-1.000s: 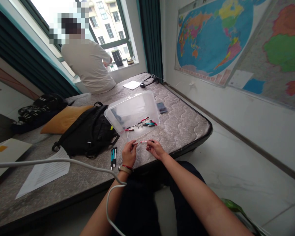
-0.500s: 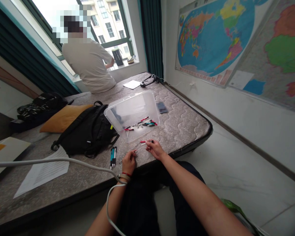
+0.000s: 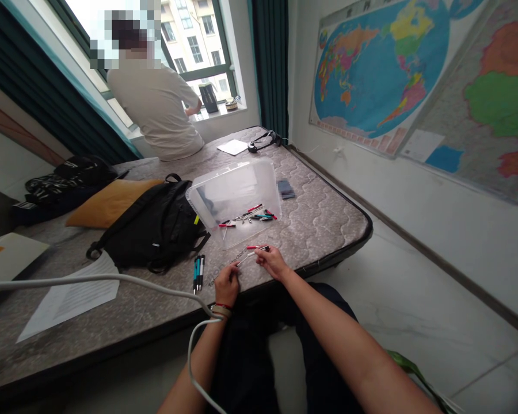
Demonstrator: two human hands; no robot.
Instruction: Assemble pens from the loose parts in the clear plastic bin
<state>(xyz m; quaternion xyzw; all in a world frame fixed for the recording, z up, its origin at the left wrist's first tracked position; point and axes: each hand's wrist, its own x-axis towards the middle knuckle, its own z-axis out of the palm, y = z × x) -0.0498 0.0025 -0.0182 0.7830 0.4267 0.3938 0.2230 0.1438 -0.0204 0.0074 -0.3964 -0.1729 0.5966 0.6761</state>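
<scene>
My left hand (image 3: 227, 282) rests at the mattress edge, its fingers pinching a thin pen refill (image 3: 244, 260). My right hand (image 3: 271, 262) holds a red and white pen barrel (image 3: 256, 248) just above the mattress, in front of a clear plastic lid (image 3: 235, 198) that carries several loose pen parts (image 3: 250, 216). Three finished pens (image 3: 198, 271) lie side by side to the left of my left hand.
A black backpack (image 3: 155, 227) sits left of the lid, with an orange cushion (image 3: 107, 201) and dark clothes behind it. Paper sheets (image 3: 71, 296) lie at the left. A person in a light shirt (image 3: 157, 112) sits at the window. A white cable (image 3: 112, 282) crosses in front.
My left hand has pulled back from the right hand toward me, drawing the thin refill away from the barrel. The right hand stays about where it was.
</scene>
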